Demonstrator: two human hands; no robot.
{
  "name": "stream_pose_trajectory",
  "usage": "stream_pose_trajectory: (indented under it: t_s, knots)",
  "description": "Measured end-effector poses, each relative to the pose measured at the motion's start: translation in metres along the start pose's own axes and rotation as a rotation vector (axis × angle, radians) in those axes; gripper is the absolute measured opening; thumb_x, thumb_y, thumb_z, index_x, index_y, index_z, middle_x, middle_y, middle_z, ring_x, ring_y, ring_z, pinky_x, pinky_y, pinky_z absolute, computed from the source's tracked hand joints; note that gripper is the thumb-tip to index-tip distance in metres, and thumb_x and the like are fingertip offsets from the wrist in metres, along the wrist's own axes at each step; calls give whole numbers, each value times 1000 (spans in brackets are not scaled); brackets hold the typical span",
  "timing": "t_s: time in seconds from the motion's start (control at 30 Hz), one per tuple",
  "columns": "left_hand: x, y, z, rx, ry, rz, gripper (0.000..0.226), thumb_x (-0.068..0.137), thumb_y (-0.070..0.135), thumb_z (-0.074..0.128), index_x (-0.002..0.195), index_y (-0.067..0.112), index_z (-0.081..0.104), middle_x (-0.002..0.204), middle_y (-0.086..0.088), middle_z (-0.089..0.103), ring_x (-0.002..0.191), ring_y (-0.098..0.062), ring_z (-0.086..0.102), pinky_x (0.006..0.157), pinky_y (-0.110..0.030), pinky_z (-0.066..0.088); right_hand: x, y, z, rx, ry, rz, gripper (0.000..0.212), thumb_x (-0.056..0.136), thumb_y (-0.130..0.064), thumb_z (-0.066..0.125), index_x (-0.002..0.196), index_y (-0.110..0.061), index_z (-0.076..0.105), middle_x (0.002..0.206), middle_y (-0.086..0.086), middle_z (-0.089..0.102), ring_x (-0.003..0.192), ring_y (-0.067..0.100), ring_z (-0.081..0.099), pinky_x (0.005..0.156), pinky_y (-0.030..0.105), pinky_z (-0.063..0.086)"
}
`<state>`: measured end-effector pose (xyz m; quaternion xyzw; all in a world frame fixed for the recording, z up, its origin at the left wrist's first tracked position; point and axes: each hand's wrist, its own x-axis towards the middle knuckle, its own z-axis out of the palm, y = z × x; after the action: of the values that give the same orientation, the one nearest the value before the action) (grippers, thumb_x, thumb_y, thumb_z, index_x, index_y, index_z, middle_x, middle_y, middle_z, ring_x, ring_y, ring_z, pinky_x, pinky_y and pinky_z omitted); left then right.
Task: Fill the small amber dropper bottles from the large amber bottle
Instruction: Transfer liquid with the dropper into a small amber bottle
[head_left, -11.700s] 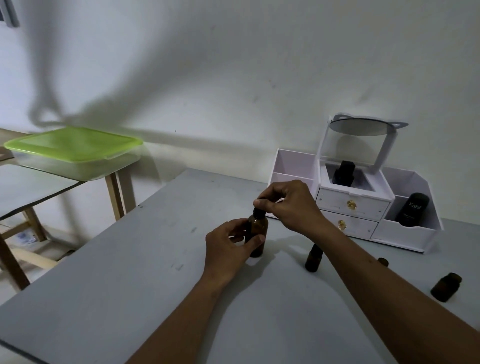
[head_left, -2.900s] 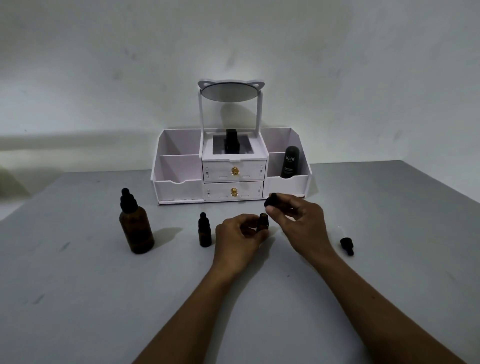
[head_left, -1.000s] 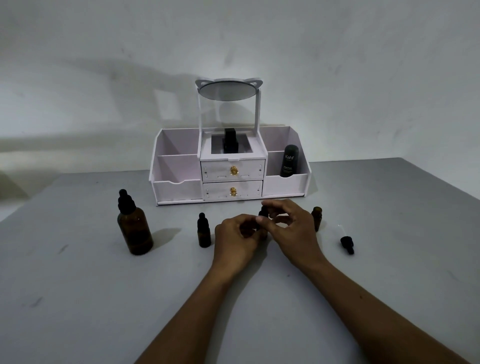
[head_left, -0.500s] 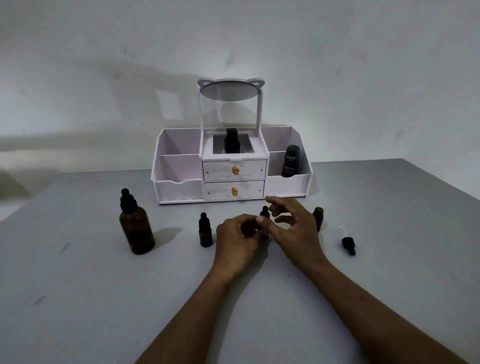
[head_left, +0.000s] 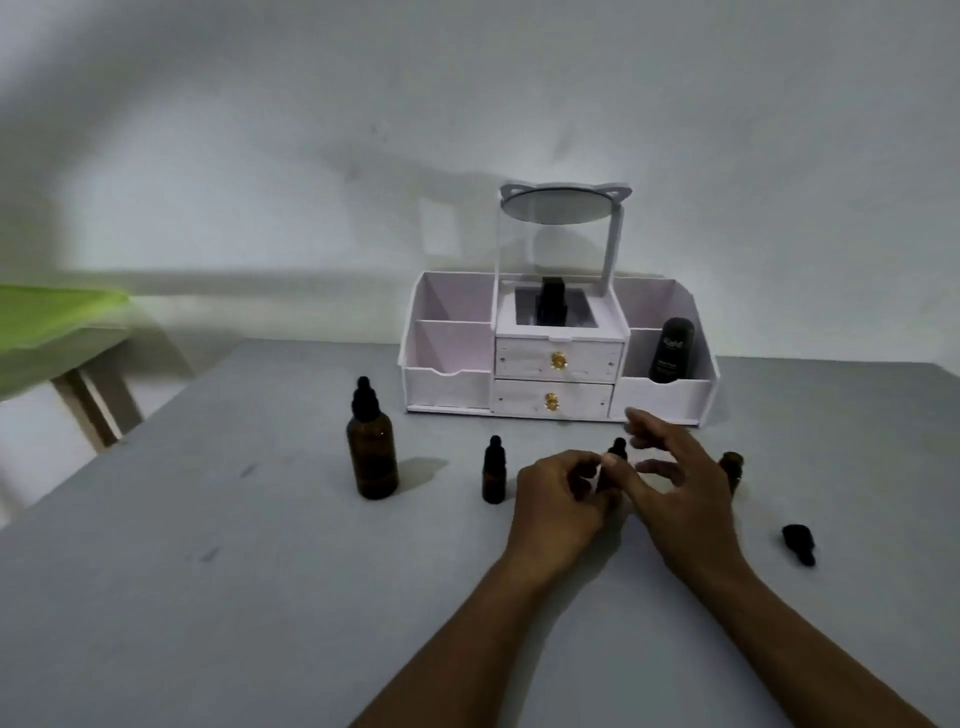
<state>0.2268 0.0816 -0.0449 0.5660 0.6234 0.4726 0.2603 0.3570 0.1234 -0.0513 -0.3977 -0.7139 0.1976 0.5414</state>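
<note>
**At the grey table: capped vial in the left hand, large bottle standing by**

On the grey table (head_left: 218, 597), in front of a white organiser (head_left: 558, 364), the person works over a row of amber glass.

- Left hand (head_left: 558, 501): fingers curled narrowly round a small dropper bottle (head_left: 613, 467) that stands on the table; its black dropper cap shows above the fingertips.
- Right hand (head_left: 675, 493): fingers spread wide, holding nothing, just beside that cap.
- Large amber bottle (head_left: 372, 452): upright, capped, well to the left, untouched.
- Second small bottle (head_left: 493, 475): capped, between the large one and the hands.
- Third small bottle (head_left: 731, 465): behind the right hand, apparently uncapped.
- Loose dropper cap (head_left: 799, 543): lying on its side to the right.

Handling, as judged: the small vials look light, smooth and easy to tip, so pinch the body low and steady while turning the cap. The large bottle looks heavier; grip it round the body rather than by the rubber bulb. All glass, so breakable.

Writing: a black tube (head_left: 670, 351) in the organiser's right compartment carries pale lettering, too blurred to read. No labels visible on the amber bottles.
</note>
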Motion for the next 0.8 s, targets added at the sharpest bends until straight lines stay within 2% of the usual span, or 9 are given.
stream_pose_trajectory:
  t_s: [0.1,0.2,0.3,0.4,0.47,0.53,0.67,0.73,0.8]
  knots:
    - [-10,-2,-12,-33,-26,-57,50,81,36,74,128,25,58,121,7,63,98,-3,59,81,-11,48,-1,-9,-6,-148,95,-134,53,79,-15,79,128,-11,61,116,-1,62,100,18,62,77,21,51]
    - [-32,-8,-44,-77,-46,-77,42,81,35,74,120,29,62,112,13,65,96,0,61,84,-10,50,-6,-26,-7,-224,147,-257,41,82,-8,78,120,-8,63,106,3,61,86,16,56,77,8,45]
    - [-58,-22,-88,-47,-55,-108,34,79,34,75,112,29,68,107,14,69,92,5,64,85,-10,50,-15,-49,8,-160,5,-348,41,75,-13,73,116,-14,63,96,-2,59,82,2,53,80,3,43]
    - [-72,-41,-138,-13,71,-129,26,77,30,78,102,29,72,93,17,71,84,11,64,78,-6,50,-18,-76,38,-58,-136,-383,37,75,-16,73,110,-23,65,96,-11,62,87,-3,57,72,3,45]
    - [-76,-53,-165,-12,221,-175,19,78,29,77,96,33,72,88,22,68,79,14,62,64,1,44,-14,-95,65,49,-191,-375,28,79,-22,73,107,-26,67,92,-13,65,82,0,60,70,7,47]
    - [-74,-62,-181,-63,373,-219,14,80,28,75,91,35,71,88,22,67,77,15,61,58,1,41,-7,-114,91,120,-212,-338,26,83,-32,69,108,-31,65,94,-19,65,82,3,63,68,10,50]
    - [-59,-72,-187,-112,557,-225,20,80,22,75,93,35,69,94,14,70,79,6,62,60,-1,43,13,-135,134,209,-205,-227,35,85,-17,77,115,-29,65,105,-23,63,100,-4,62,76,9,52]
    - [-49,-73,-188,-93,581,-203,29,78,24,78,105,28,69,97,11,69,82,3,62,62,-1,44,25,-140,148,231,-204,-149,33,84,-20,78,115,-27,67,105,-21,65,101,-5,61,76,7,51]
    - [-40,-73,-190,-102,555,-179,45,73,32,81,115,23,67,104,8,68,88,-2,64,73,-7,48,36,-142,158,237,-219,-88,30,84,-25,78,114,-26,70,103,-19,68,97,-4,63,74,7,51]
